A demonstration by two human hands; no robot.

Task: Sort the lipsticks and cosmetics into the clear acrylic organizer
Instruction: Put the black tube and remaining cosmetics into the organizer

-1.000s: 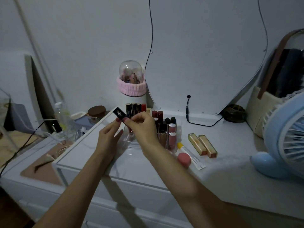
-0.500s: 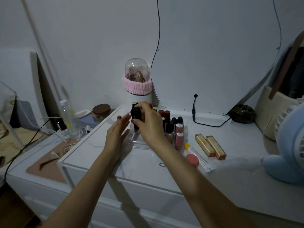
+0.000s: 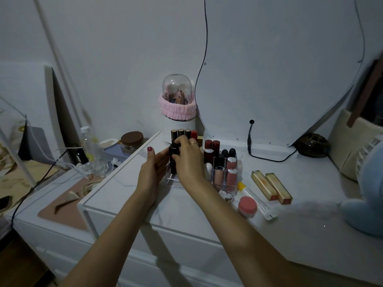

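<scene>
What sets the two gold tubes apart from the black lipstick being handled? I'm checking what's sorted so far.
The two gold tubes lie flat on the white tabletop, right of the clear acrylic organizer; the black lipstick stands upright at the organizer's left part. The gold tubes are untouched; the black lipstick sits in the right hand's grip, with the left hand beside it. Both are square-sided tubes.

A home bedroom's dressing corner: a white drawer unit's tabletop (image 3: 186, 206) carries a curvy mirror (image 3: 279, 69) against the wall, a domed brush holder (image 3: 177, 96) banded in pink at the back edge, lipsticks (image 3: 211, 146), and a blue fan (image 3: 364, 183) at the right edge.
</scene>
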